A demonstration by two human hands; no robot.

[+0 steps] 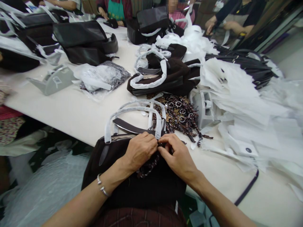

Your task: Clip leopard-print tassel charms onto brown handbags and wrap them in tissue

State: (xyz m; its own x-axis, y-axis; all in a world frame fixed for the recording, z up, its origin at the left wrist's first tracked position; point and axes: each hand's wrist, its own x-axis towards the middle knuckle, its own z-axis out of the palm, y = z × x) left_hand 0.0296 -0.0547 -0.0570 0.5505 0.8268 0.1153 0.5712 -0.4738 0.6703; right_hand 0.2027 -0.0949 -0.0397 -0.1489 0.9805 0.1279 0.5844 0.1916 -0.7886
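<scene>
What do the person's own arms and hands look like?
The left hand and right hand wear no gloves, and no sleeves show on the forearms. A shiny, silvery bracelet with two rounded knobs sits on the left wrist. No bracelet shows on the right wrist.

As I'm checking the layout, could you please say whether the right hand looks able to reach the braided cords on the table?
Probably yes: the braided cords lie just beyond the right hand, mostly uncovered, though that hand is busy at the dark bag.

Fingers (151, 142) curled, close together, seemingly pinching
</scene>
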